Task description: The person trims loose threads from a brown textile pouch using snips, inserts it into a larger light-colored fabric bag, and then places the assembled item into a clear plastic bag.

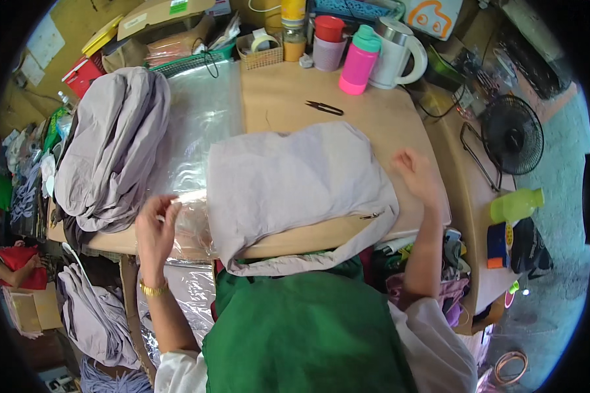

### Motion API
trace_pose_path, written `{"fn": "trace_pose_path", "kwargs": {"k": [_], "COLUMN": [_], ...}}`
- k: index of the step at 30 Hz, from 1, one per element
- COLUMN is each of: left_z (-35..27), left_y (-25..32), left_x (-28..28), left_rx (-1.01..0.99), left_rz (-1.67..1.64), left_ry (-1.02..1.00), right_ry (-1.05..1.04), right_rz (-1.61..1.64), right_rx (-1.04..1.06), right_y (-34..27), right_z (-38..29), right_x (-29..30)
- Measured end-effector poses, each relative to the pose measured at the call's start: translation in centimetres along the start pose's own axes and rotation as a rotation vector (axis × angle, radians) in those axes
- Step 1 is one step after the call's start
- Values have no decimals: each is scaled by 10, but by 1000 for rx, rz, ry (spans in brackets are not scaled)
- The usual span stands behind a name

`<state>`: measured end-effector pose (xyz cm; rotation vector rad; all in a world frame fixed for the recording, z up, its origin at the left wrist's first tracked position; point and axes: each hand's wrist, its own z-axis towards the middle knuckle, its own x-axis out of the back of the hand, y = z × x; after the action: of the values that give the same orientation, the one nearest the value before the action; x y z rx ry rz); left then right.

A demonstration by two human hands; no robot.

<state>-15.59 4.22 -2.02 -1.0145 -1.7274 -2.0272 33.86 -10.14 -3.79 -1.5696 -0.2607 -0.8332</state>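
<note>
A pale grey-lilac fabric bag lies flat on the table, its strap hanging over the front edge in a loop. A small metal clasp shows beside the strap at the bag's lower right. My left hand is to the left of the bag, over clear plastic sheets, thumb and fingertips curled close together; whether they pinch some plastic cannot be told. To the right of the bag, my right hand is raised, blurred, with fingers bent. Black thread snips lie behind the bag.
Folded grey-lilac fabric is piled at the left. Along the back stand a tape basket, cups, a pink bottle and a white electric kettle. A black fan stands at the right. Another person's arm shows at the lower left.
</note>
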Motion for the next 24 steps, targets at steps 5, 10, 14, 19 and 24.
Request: {"fn": "trace_pose_path", "kwargs": {"k": [5, 10, 14, 19, 24], "left_z": [82, 119, 118, 117, 119], "left_y": [8, 12, -5, -13, -19], "left_x": [-53, -88, -99, -104, -109], "left_rx": [-346, -202, -127, -142, -173], "left_rz": [53, -23, -250, -360, -370], "left_ry": [270, 172, 206, 224, 238], "right_ry": [173, 119, 306, 262, 267], "right_rz": [26, -333, -171, 34, 18], "right_rx": [76, 386, 208, 26, 84], "right_y": [-34, -11, -10, 10, 20], "right_z": [68, 96, 84, 76, 68], "right_x": [-37, -70, -84, -78, -79]}}
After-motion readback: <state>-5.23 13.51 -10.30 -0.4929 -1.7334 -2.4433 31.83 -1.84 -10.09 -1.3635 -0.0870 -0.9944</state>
